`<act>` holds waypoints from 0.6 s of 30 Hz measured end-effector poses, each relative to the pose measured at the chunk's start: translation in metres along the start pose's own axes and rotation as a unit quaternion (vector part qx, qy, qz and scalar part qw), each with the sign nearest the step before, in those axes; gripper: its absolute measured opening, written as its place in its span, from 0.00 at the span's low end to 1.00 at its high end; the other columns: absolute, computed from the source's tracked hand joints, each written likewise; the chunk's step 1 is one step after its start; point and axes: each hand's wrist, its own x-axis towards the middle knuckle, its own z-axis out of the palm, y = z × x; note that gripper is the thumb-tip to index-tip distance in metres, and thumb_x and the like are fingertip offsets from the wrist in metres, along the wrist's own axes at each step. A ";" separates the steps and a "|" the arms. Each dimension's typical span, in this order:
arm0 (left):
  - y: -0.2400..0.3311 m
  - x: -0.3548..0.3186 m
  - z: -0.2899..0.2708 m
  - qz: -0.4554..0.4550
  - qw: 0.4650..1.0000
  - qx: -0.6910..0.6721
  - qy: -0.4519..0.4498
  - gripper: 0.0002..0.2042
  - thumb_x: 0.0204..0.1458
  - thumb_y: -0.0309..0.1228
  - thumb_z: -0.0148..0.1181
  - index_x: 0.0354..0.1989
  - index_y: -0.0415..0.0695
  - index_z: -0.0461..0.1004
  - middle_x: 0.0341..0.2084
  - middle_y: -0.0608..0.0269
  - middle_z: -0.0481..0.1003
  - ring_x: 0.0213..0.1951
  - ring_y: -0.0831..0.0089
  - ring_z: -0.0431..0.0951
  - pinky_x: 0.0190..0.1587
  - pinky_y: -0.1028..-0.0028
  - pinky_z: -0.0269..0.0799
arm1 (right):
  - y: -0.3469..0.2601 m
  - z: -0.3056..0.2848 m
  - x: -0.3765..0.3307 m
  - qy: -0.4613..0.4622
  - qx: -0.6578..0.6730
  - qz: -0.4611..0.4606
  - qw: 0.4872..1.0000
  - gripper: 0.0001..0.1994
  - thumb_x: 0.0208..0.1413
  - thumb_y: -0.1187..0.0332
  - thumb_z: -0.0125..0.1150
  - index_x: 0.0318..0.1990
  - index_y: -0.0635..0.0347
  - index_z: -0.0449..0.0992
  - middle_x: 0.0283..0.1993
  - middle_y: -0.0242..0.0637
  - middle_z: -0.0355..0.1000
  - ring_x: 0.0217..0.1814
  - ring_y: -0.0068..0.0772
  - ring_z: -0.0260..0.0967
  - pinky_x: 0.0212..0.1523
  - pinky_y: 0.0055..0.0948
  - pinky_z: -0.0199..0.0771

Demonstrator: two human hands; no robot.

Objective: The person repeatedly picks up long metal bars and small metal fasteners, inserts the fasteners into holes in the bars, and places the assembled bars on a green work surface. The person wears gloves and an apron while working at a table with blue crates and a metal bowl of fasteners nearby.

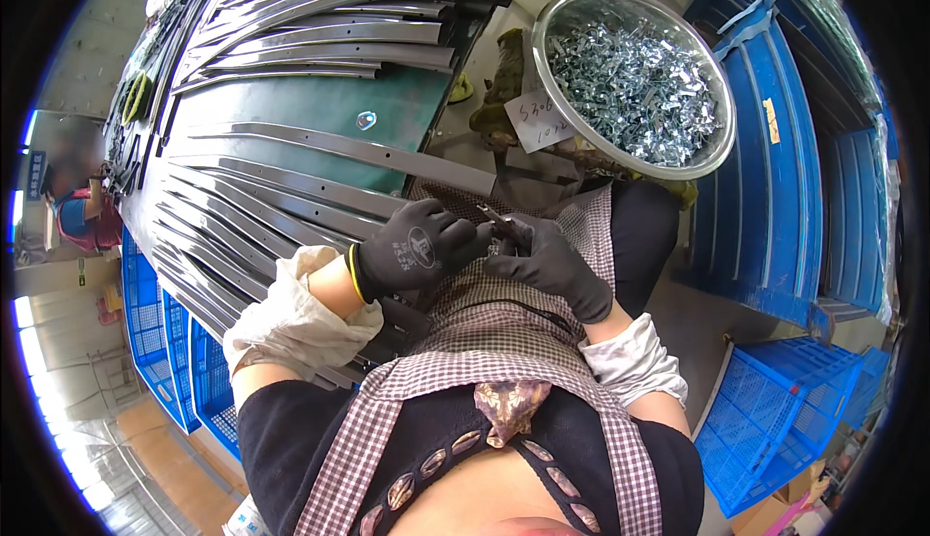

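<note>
Wears, nearest, a brown-and-white checked fabric apron [484,328] over a black top, with loose white cloth sleeve covers [300,318] on both forearms. Curls the left hand [418,247], in a black work glove with a yellow cuff edge, knuckles up and fingertips turned toward the right hand [557,263]. Cannot tell any pinch in the left fingers, with the tips partly hidden. Pinches a small, slim, dark metal piece [494,216] between thumb and fingers of the right hand, also black-gloved. Keeps that piece between both hands, over the lap.

On the left, beside the left hand, many long, glossy, dark grey strips [242,211] side by side on a green-topped table [300,105]. Just beyond the hands, one single long grey strip [339,148] with small holes. Farther, to the right, a round, clear-walled basin [539,51] full of small, shiny, silvery metal clips [635,85], with a white paper card [540,121] beside it. Right of the basin, a large blue ribbed container [765,158]. At the far end of the table, more dark strips [329,27], overlapping.
</note>
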 end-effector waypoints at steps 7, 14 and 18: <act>-0.052 0.001 0.009 -0.120 0.989 -0.055 0.065 0.29 0.41 0.38 0.71 0.54 0.44 0.75 0.40 0.58 0.77 0.41 0.58 0.79 0.44 0.60 0.74 | 0.006 -0.015 0.014 0.158 -0.088 -0.109 0.978 0.25 0.53 0.57 0.74 0.51 0.66 0.76 0.33 0.35 0.77 0.35 0.20 0.72 0.39 0.25 0.74; -0.077 -0.010 0.021 -0.165 0.972 -0.144 -0.081 0.27 0.43 0.37 0.71 0.54 0.44 0.76 0.42 0.54 0.80 0.44 0.53 0.79 0.49 0.60 0.74 | -0.010 -0.033 0.041 0.056 -0.209 -0.057 0.975 0.23 0.50 0.58 0.77 0.43 0.68 0.78 0.36 0.35 0.79 0.37 0.20 0.75 0.39 0.25 0.76; -0.078 -0.005 0.016 -0.167 0.966 -0.189 -0.066 0.24 0.44 0.35 0.70 0.52 0.42 0.77 0.40 0.53 0.80 0.42 0.52 0.79 0.47 0.59 0.73 | 0.035 -0.055 0.077 -0.022 0.000 -0.131 0.991 0.19 0.51 0.58 0.75 0.39 0.66 0.79 0.27 0.29 0.74 0.29 0.17 0.66 0.32 0.22 0.68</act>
